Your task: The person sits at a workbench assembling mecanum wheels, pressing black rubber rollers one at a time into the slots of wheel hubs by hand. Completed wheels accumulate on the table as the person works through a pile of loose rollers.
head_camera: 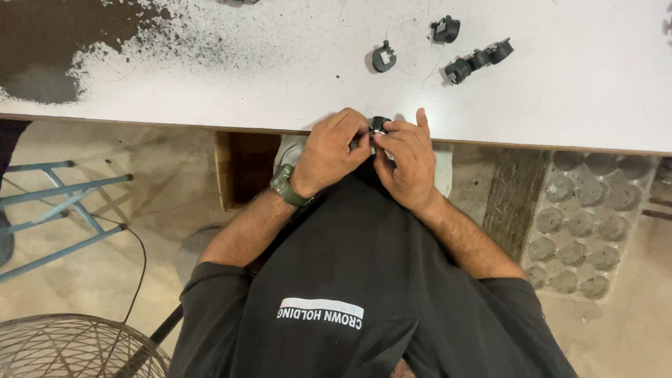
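At the counter (210,84) edge, left hand (334,150) and right hand (408,162) pinch a small black plastic part (380,124) between clenched fingers. It looks light, rigid and probably slippery, best gripped by its sides.

Three plug parts on table (560,105): plug (383,57) at 12 o'clock, second (445,29) and pair (479,61) at 1 o'clock of the hands.

A small black plug part (379,125), with a glint of pale metal on it, is pinched between both hands at the near edge of the white bench (560,105), at 12 o'clock from the body. Fingers hide most of it.
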Action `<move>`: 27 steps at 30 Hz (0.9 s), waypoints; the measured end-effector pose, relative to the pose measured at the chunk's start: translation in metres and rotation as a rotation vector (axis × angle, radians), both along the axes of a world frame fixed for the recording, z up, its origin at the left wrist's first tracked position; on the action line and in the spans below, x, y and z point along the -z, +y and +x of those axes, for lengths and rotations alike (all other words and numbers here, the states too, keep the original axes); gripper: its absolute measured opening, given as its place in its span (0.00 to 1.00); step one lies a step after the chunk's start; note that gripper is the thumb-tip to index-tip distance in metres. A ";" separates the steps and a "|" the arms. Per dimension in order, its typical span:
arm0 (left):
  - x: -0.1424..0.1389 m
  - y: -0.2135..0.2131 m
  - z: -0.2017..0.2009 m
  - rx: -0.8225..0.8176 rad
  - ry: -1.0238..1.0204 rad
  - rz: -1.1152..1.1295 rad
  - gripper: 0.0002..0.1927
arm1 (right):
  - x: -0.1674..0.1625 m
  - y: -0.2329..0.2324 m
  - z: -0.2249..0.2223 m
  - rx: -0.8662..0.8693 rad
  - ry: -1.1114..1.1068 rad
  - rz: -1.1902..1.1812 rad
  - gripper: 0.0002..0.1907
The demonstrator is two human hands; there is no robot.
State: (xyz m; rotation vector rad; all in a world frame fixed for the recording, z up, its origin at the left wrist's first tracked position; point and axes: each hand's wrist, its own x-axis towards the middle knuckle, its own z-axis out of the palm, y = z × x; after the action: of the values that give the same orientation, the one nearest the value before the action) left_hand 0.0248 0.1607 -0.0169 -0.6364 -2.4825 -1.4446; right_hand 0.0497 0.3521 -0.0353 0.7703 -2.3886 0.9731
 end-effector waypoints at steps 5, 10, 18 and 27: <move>-0.005 -0.003 -0.035 -0.001 -0.071 -0.177 0.12 | -0.003 0.026 -0.012 0.152 -0.002 -0.014 0.16; -0.008 0.011 -0.099 -0.139 0.155 -0.364 0.28 | -0.009 0.044 -0.014 0.282 0.018 -0.073 0.13; -0.010 0.014 -0.064 -0.020 -0.079 -0.217 0.19 | -0.015 0.026 -0.015 0.211 -0.066 0.099 0.19; -0.029 -0.009 -0.009 -0.085 0.063 -0.230 0.33 | -0.008 0.005 -0.022 0.142 -0.112 0.171 0.23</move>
State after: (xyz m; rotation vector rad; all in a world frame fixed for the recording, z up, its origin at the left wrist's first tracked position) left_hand 0.0158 0.1515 0.0120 -0.5980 -2.6132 -1.1020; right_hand 0.0274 0.3574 -0.0276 0.6090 -2.6102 0.7816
